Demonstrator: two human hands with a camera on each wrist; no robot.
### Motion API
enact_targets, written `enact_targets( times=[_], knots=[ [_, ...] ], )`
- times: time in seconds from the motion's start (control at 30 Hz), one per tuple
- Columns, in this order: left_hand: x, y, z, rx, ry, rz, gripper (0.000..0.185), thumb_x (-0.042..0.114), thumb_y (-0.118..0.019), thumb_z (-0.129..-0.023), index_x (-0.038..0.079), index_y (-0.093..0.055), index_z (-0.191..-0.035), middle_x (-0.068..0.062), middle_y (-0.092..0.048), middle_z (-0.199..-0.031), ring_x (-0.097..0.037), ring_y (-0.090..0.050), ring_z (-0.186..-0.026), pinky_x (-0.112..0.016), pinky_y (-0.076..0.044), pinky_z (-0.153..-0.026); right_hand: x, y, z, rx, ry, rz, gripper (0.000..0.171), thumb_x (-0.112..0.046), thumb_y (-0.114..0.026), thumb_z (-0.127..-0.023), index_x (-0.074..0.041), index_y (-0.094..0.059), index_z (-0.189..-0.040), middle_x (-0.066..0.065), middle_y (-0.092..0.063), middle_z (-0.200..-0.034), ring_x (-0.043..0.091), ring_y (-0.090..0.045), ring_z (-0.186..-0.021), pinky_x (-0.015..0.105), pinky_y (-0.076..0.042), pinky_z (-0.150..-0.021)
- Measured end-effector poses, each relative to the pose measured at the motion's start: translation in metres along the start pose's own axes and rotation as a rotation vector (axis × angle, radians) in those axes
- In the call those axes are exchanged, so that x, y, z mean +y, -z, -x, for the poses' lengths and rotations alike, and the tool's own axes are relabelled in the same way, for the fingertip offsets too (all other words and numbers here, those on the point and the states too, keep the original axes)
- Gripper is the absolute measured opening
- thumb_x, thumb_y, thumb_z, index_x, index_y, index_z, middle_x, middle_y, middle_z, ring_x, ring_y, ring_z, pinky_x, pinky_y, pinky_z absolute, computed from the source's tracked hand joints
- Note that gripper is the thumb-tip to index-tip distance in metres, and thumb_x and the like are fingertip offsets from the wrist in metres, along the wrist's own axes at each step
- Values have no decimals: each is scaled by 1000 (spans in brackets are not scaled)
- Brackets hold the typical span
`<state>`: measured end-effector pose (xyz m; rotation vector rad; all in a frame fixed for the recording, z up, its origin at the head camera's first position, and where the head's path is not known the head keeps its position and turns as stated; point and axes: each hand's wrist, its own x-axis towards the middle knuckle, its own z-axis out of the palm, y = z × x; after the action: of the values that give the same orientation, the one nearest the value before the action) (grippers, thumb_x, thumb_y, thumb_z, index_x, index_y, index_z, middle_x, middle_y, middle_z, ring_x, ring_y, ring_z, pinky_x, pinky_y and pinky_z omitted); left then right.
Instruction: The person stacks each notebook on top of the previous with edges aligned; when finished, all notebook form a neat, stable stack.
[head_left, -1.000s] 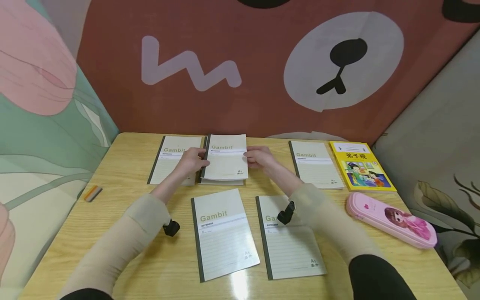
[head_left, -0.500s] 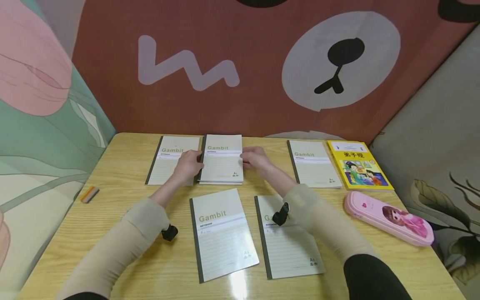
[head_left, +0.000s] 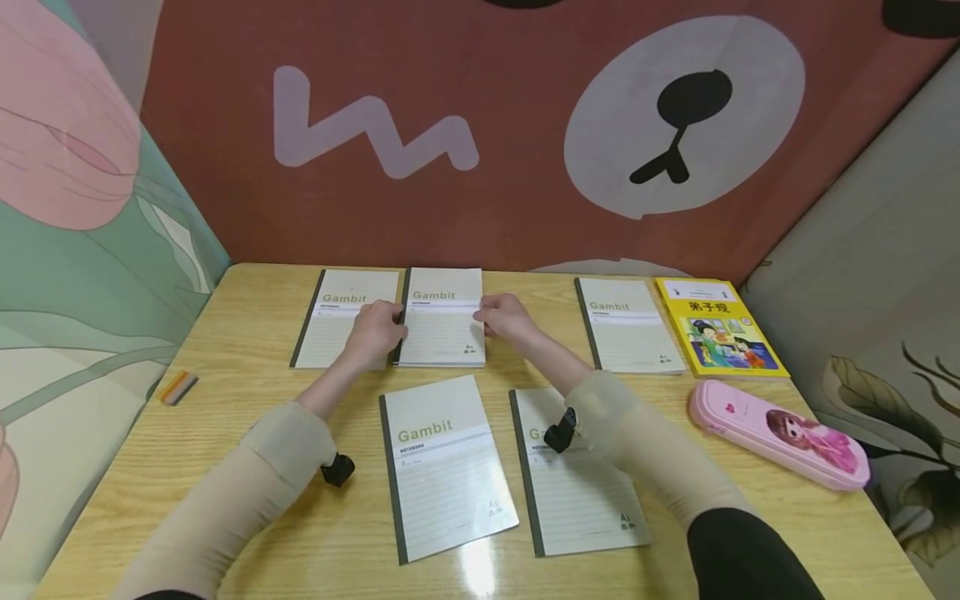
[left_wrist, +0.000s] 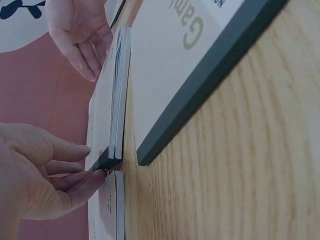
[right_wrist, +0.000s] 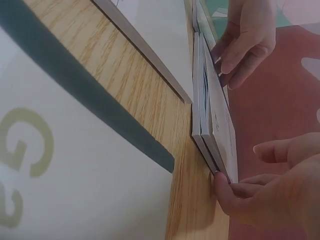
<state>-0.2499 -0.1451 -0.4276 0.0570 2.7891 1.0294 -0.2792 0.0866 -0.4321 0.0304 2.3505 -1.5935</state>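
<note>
**While the left hand (head_left: 377, 332) and right hand (head_left: 504, 317) flanked it, a stack of notebooks (head_left: 442, 333) lay flat**

Where the stack rested near the far edge of the table (head_left: 247, 333), its layers were nearly aligned. The left hand was relaxed, thumb apart, its fingers touching the stack's dark spine. The right hand was loosely opened too, its fingertips against the stack's opposite edge.

Just left of the stack lay a neighbouring notebook (head_left: 326, 333), partly hidden by the left hand. Nearer the person than the stack was a shiny notebook (head_left: 450, 492), with a shaded notebook (head_left: 585, 508) beside it, under the right sleeve (head_left: 645, 442). Well right of the stack lay a separate notebook (head_left: 626, 325), then a yellow book (head_left: 723, 333); a pink case (head_left: 750, 429) lay nearer the person. A striped block (head_left: 178, 388) sat well left of the stack.
</note>
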Motion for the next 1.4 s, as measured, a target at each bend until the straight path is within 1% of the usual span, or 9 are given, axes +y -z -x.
enact_targets(
  times=[0.1,0.23,0.4,0.5,0.57,0.63,0.8,1.13,1.4],
  knots=[
    [-1,1,1,6,-5,10,34,3,-59,-97,-5,-68,-129,-25,-69,-128,-33,-64,-107,-39,-56,-84,-1,1,3,-19,33,3,36,-5,-56,-99,-9,-36,-69,0,-34,-67,16,-37,-64,35,-40,-72],
    [-2,2,2,13,-14,15,23,3,-60,-96,-3,-75,-112,-20,-73,-103,-27,-58,-87,-29,-47,-69,-3,1,6,-29,35,26,39,-8,-57,-99,-12,-36,-67,-2,-37,-63,16,-38,-64,34,-40,-71],
    [-2,4,3,4,0,51,25,6,-60,-96,1,-77,-115,-16,-75,-97,-21,-57,-78,-24,-43,-64,-4,2,7,-35,19,32,41,-9,-57,-99,-12,-35,-65,-1,-39,-60,14,-37,-61,35,-42,-73],
    [-2,6,3,-9,23,76,21,8,-60,-97,2,-78,-105,-14,-71,-85,-18,-54,-69,-24,-42,-60,-6,1,8,-28,-2,12,28,-9,-57,-100,-4,-50,-74,6,-51,-75,17,-43,-66,38,-52,-84],
    [-1,7,2,-16,38,81,21,9,-59,-98,1,-78,-101,-12,-69,-80,-16,-52,-66,-24,-41,-59,-7,1,9,-26,-23,0,18,-9,-57,-101,7,-64,-99,14,-63,-99,19,-52,-78,40,-56,-95],
    [-1,7,2,-24,53,86,21,11,-59,-99,1,-78,-101,-11,-68,-78,-14,-51,-64,-24,-41,-58,-7,2,9,-27,-43,-20,37,-9,-57,-101,11,-59,-133,20,-61,-133,24,-61,-102,43,-55,-106],
    [1,8,4,-35,74,111,25,13,-58,-100,1,-77,-109,-13,-70,-87,-15,-53,-67,-24,-42,-60,-6,4,8,-48,-77,-79,56,-10,-56,-102,9,-39,-153,23,-45,-158,32,-49,-143,45,-50,-115],
    [3,8,5,-55,143,144,46,19,-56,-102,1,-57,-145,-19,-64,-140,-25,-62,-99,-27,-50,-77,-7,7,8,-58,-103,-107,57,-12,-56,-104,8,-38,-154,20,-42,-161,34,-45,-147,44,-50,-115],
    [0,12,6,-77,139,188,52,22,-51,-104,-1,-48,-151,-21,-55,-151,-33,-62,-125,-45,-55,-106,-8,10,12,-87,-98,-144,60,-11,-55,-104,8,-33,-156,21,-39,-162,36,-43,-148,45,-46,-119]
  ],
)
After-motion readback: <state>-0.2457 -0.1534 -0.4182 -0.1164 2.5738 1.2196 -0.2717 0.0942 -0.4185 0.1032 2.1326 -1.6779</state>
